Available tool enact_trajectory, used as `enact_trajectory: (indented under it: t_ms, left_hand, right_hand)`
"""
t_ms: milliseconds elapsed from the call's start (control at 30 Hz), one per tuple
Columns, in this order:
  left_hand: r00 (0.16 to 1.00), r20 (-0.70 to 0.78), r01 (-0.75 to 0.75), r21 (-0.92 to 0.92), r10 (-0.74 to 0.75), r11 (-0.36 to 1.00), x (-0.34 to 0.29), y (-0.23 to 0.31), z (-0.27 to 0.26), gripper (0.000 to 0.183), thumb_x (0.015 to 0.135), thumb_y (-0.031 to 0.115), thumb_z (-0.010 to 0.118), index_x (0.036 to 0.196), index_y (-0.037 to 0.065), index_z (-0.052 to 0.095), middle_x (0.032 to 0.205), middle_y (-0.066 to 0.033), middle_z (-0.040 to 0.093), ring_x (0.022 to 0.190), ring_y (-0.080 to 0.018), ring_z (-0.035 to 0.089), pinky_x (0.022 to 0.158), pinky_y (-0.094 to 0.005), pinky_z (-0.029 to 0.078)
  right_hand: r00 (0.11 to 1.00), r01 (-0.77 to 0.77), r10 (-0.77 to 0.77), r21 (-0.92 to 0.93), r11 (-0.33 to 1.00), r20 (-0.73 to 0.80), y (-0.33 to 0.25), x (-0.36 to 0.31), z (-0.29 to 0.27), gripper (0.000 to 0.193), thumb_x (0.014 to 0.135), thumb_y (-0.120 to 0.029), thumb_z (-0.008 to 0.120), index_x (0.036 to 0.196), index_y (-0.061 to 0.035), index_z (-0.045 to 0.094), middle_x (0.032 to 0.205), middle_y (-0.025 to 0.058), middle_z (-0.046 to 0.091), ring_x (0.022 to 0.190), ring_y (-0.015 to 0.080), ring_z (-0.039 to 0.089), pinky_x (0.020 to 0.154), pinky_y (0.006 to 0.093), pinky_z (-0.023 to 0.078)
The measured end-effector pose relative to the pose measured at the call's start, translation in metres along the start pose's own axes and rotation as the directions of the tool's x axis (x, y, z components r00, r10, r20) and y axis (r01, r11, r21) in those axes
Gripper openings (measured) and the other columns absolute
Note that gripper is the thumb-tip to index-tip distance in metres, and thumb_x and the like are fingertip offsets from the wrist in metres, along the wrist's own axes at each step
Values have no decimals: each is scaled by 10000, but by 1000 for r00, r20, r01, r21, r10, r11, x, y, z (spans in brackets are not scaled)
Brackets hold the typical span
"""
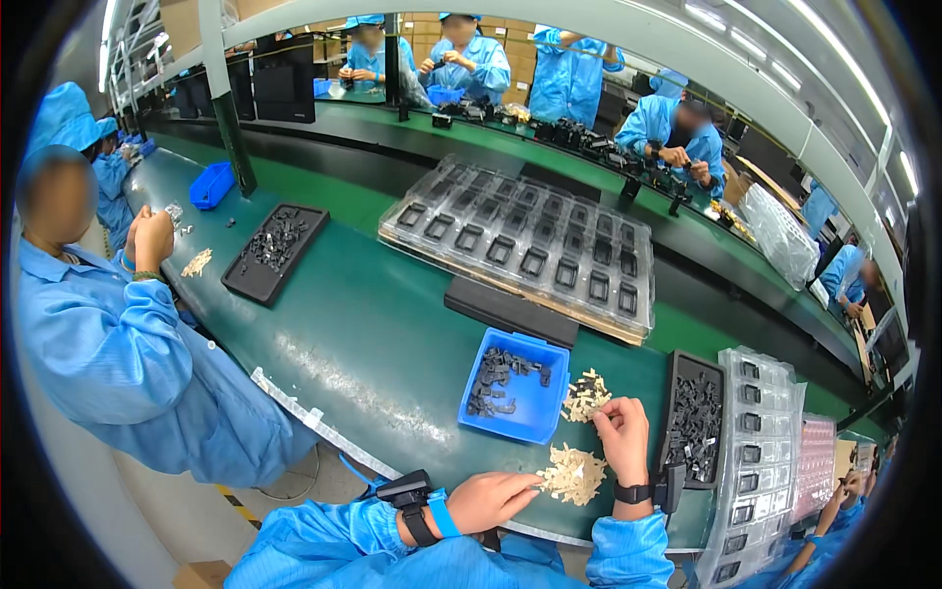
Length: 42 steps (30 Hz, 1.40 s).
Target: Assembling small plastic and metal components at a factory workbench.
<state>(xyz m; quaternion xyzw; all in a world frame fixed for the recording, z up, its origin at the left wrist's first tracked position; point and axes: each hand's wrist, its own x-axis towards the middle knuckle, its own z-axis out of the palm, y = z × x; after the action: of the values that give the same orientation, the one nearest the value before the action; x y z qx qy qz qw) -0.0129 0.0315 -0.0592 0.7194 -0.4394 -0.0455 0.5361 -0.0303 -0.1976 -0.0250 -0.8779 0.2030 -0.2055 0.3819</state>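
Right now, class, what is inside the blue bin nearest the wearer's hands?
The blue bin holds loose small black parts, mostly toward its left; bare bottom shows lower right. What lies beneath the parts is covered.

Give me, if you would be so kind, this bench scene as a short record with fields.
Left hand: at the left edge of the nearer cream pile
Right hand: at the farther cream pile; whether it grips a piece is unclear
Blue bin: left of the farther pile, holds black parts
Dark tray: right of the right hand, with small dark parts
Large clear tray: beyond the bin, with rows of black frames
Left neighbour: in blue, hands raised
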Motion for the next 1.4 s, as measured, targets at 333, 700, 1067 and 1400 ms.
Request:
enact_trajectory:
  t_ms: [333,700,1067,1400]
  left_hand:
    - [1000,11,-12,16,12,1000,-1,-5,1,211,844,159,611,1027,54,618,816,-121,654,716,-288,632,626,-363,504]
    - [925,127,377,-426,-358,823,17,26,-18,219,908,151,558,1043,-13,610,865,-68,663,694,-92,582,613,-251,484]
    - [883,96,426,-576,-460,698,27,33,-12,241,942,123,502,1073,-59,589,917,-67,614,765,-90,570,675,-218,477]
    - [799,222,547,-653,-558,524,27,30,-17,170,904,100,563,990,-36,619,875,-67,651,688,-89,591,632,-218,491]
  right_hand:
    - [988,19,22,256,966,-156,-6,2,4,88,800,12,598,879,21,560,768,86,594,639,138,575,595,250,482]
    - [939,332,-324,51,942,-119,-75,-47,-20,78,765,1,634,842,-7,624,789,122,619,715,259,614,645,314,489]
    - [923,378,-370,61,924,-108,-65,-87,17,216,765,-17,627,981,-12,623,901,121,551,807,275,570,694,335,481]
    - [999,36,-37,479,877,-9,-59,-93,9,196,803,1,589,999,5,605,926,108,545,792,194,576,686,284,476]
